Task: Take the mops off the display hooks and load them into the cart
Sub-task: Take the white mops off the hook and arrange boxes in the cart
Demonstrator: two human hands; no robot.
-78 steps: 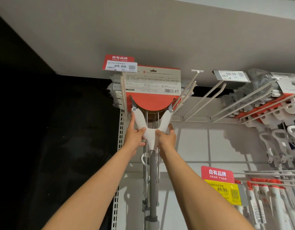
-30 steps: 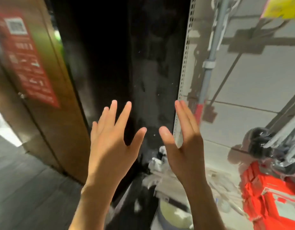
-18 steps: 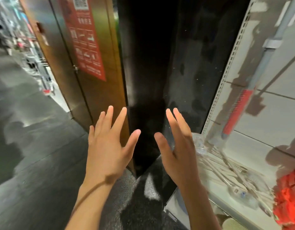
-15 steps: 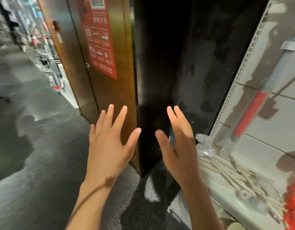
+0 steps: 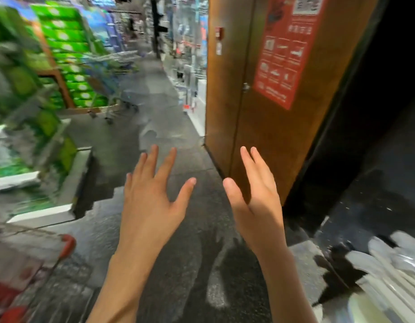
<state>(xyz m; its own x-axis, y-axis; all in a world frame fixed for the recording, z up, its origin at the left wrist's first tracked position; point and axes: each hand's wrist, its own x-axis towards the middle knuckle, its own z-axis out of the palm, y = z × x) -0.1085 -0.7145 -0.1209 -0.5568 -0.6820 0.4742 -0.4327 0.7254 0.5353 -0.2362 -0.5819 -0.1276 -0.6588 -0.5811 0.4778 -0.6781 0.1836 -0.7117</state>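
I see my two hands, left hand [image 5: 150, 206] and right hand [image 5: 255, 203], fingers spread wide, holding nothing. One cart [image 5: 38, 276] stands at lower left, blurred.

Left hand [image 5: 150, 203] and right hand [image 5: 255, 206] hover empty, fingers spread, above what seems a blurred cart [image 5: 38, 271].

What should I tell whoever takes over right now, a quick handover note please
Left hand and right hand: both open, fingers spread, holding nothing, raised over the aisle floor.
Cart: lower left, red handle showing; contents too blurred to tell.
Mops and display hooks: not in view; pale wrapped goods lie lower right.
Done: no mop in hand, so count unclear.
Left: check the cart, return to the hooks for remaining mops.
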